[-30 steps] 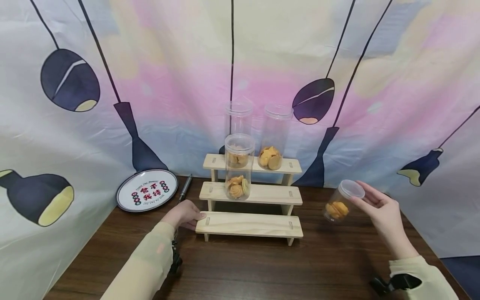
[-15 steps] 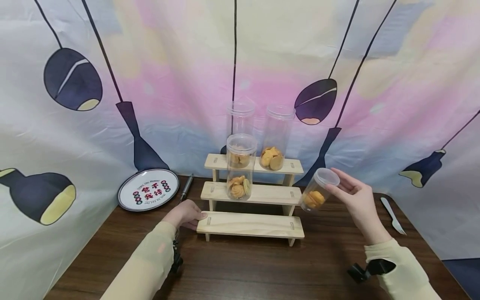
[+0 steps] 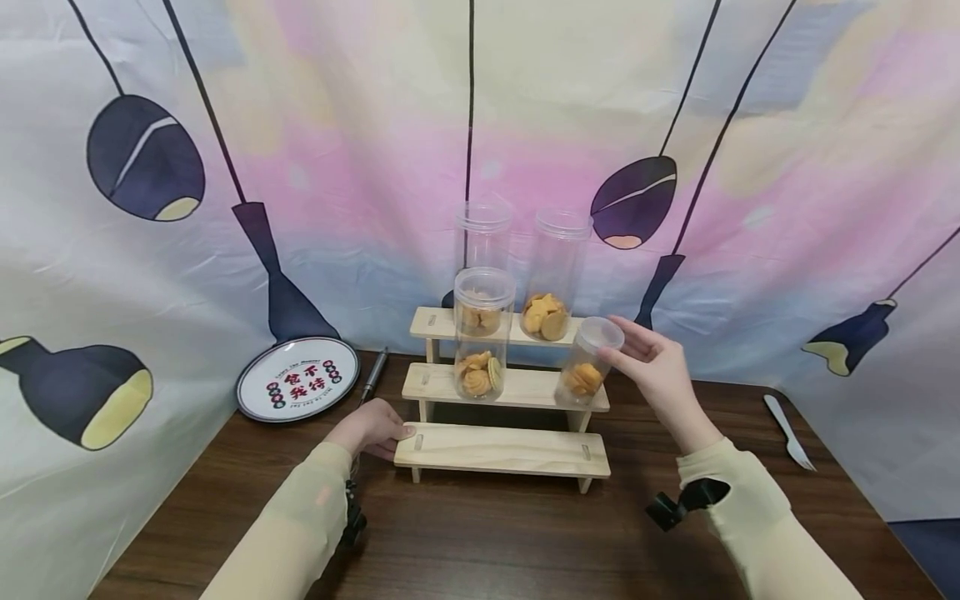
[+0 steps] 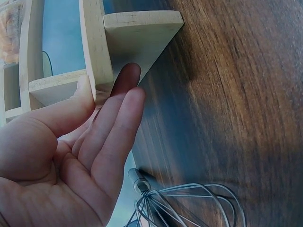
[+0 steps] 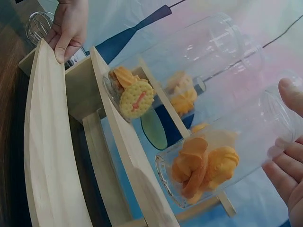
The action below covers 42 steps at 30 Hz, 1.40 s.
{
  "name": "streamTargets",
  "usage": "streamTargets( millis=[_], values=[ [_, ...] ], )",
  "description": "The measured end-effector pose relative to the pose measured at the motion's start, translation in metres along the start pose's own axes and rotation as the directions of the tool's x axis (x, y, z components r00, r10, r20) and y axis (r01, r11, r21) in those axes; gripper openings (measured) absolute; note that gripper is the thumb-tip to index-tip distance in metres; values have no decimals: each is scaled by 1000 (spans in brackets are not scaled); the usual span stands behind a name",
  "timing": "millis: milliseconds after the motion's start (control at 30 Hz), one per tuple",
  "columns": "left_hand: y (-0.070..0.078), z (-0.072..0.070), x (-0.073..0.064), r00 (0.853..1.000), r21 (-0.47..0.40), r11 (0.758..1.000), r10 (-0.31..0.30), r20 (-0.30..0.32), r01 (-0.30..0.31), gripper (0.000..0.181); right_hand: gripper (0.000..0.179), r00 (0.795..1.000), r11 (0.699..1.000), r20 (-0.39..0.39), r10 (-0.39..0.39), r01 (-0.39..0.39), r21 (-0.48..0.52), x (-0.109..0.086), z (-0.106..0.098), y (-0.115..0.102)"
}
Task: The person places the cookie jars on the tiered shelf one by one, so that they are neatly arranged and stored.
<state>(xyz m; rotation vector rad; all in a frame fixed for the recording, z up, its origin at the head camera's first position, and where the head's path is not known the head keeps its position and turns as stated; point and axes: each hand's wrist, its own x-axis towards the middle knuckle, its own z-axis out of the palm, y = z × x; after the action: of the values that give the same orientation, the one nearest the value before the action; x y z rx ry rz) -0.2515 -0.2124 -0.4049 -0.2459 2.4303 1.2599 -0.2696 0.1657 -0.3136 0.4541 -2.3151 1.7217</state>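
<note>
A three-step wooden display stand (image 3: 502,448) stands on the dark table. My left hand (image 3: 372,427) pinches the left end of its lowest board, thumb on top and fingers beneath, as the left wrist view shows. My right hand (image 3: 655,372) grips a clear plastic jar (image 3: 587,364) near its lid, with orange cookies at the bottom. That jar is slightly tilted, at the right end of the middle step; I cannot tell whether its base touches the wood. Another cookie jar (image 3: 481,342) stands on the middle step's left, and two jars, including the right one (image 3: 551,275), stand on the top step.
A white plate (image 3: 297,380) with red lettering leans at the back left. Beside it lies a whisk (image 4: 184,198), its handle pointing to the back. A white plastic fork (image 3: 789,433) lies at the right. A patterned cloth (image 3: 375,167) hangs behind the table (image 3: 480,542).
My right hand has carried its jar leftward from beside the stand to the right end of the middle step. The fork has come into view. My left hand keeps its place on the lowest board.
</note>
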Motion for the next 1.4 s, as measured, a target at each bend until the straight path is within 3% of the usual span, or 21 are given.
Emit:
streamTargets(
  millis=[533,1400],
  values=[
    [4,1,-2,1000,5,1000,3,-6,-2,30,62,998,1000,53,23,-24,14,19,33,-1],
    [2,1,-4,1000,19,1000,10,-13,-10,29,63,1000,996,-7,-17,16,-93,27,52,10]
  ],
)
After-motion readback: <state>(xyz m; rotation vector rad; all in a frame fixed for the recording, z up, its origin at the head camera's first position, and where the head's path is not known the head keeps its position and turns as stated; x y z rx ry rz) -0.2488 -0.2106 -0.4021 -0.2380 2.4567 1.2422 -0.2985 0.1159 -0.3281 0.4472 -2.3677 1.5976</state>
